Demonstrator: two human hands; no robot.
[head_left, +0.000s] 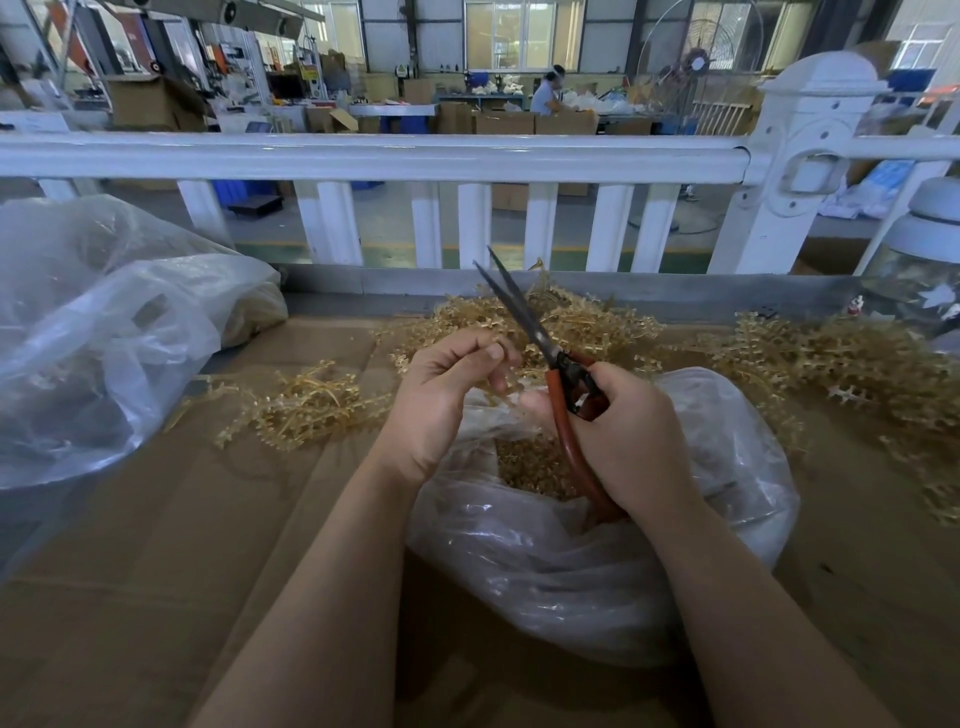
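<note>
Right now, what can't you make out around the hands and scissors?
- Head view: what the left hand pinches, if anything; its curled fingers hide it.
- Handle loops of the scissors: covered by the right hand.
- Contents of the front bag: cloudy plastic blurs everything below its mouth.
- The left bag: cut by the frame edge.

I read the layout as follows. The open bag lies on the cardboard sheet, nearest me. The scissors are above its far edge. The sprig pile lies behind the bag and extends right. A smaller sprig cluster lies to its left, and a second bag further left. The railing stands behind everything.
</note>
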